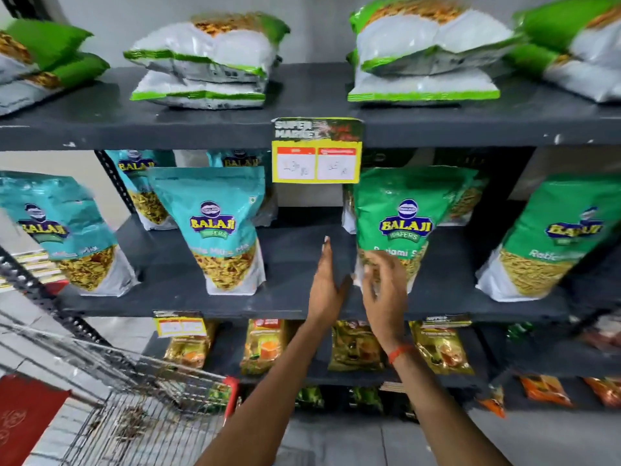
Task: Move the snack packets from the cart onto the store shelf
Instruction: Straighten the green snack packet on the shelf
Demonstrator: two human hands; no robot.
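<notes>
A green Balaji snack packet stands upright on the middle shelf. My right hand is in front of its lower left corner, fingers spread and blurred; contact is unclear. My left hand is flat and open just left of the packet, over bare shelf, holding nothing. Teal Balaji packets stand to the left and another green packet to the right. The wire cart with a red corner is at the lower left; I see no packets in it.
The top shelf carries stacks of flat green-and-white packets. A yellow price tag hangs from its edge. Lower shelves hold small yellow and orange packets. A slotted metal upright runs diagonally at left.
</notes>
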